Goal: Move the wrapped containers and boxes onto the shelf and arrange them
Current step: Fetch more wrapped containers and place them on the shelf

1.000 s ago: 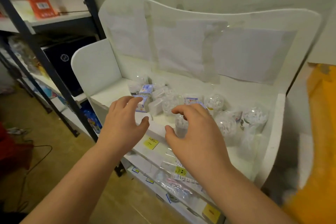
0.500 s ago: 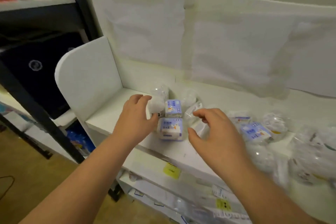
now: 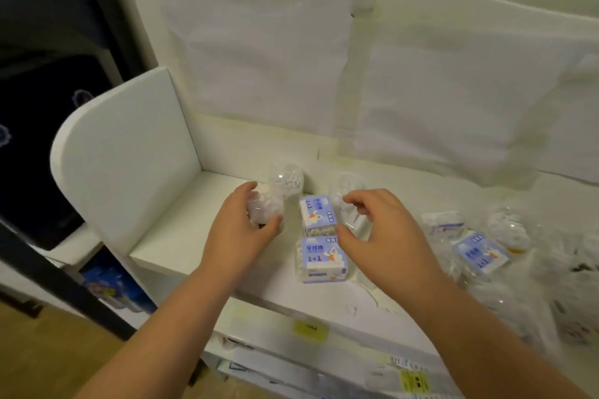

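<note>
Two hands on the white shelf (image 3: 168, 249), left end. My left hand (image 3: 241, 230) has its fingers (image 3: 248, 191) closed around a clear plastic-wrapped round container (image 3: 264, 209), just in front of a second clear domed container (image 3: 288, 183) by the back panel. My right hand (image 3: 379, 236) has its fingers (image 3: 356, 201) curled loosely beside a clear wrapped pack (image 3: 351, 223); contact looks partial, I can't tell if it's a firm grip. Two blue-and-white printed boxes (image 3: 319, 256) sit in a line between the hands. More wrapped containers and a third blue box (image 3: 479, 253) lie scattered to the right. Likely step: lining items up in the left corner. To do it well, I'd seat the held container flush against its neighbour and keep it upright, avoid nudging the boxes, and press lightly since the wrap looks slippery.
</note>
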Available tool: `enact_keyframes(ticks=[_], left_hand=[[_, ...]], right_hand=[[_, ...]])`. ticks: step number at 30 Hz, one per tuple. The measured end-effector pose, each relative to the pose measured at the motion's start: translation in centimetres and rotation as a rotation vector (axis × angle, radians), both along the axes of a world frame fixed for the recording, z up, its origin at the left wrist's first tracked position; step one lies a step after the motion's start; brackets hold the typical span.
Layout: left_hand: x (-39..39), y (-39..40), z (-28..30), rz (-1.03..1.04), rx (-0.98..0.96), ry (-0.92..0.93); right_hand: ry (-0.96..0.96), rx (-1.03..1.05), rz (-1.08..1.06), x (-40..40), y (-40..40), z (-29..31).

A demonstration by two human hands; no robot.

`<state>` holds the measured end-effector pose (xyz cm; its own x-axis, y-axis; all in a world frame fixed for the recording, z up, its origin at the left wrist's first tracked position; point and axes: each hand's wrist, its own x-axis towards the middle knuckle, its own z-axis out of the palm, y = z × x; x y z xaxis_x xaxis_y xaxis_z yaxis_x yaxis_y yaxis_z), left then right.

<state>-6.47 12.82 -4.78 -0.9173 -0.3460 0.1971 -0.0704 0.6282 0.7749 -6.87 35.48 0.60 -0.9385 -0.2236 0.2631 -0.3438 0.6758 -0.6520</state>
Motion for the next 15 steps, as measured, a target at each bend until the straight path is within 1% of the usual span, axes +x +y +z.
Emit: enact_keyframes(ticks=[6,11,13,15], left_hand=[[2.7,-2.5,2.7,0.058,0.008,0.084],[4.0,-3.0,3.9,0.034,0.009,0.077],[4.5,-3.3,4.2,0.034,0.017,0.076],[5.0,-3.6,4.3,0.028,0.024,0.071]], right_hand=[[-0.040,0.200,0.108,-4.4,-5.9,1.6],[-0.046,0.362,0.067,-8.1,-11.1,0.0],[-0.027,0.446,0.051,-8.6,-12.1,-1.0],[-0.004,0.470,0.029,-8.9,-12.5,-1.8]])
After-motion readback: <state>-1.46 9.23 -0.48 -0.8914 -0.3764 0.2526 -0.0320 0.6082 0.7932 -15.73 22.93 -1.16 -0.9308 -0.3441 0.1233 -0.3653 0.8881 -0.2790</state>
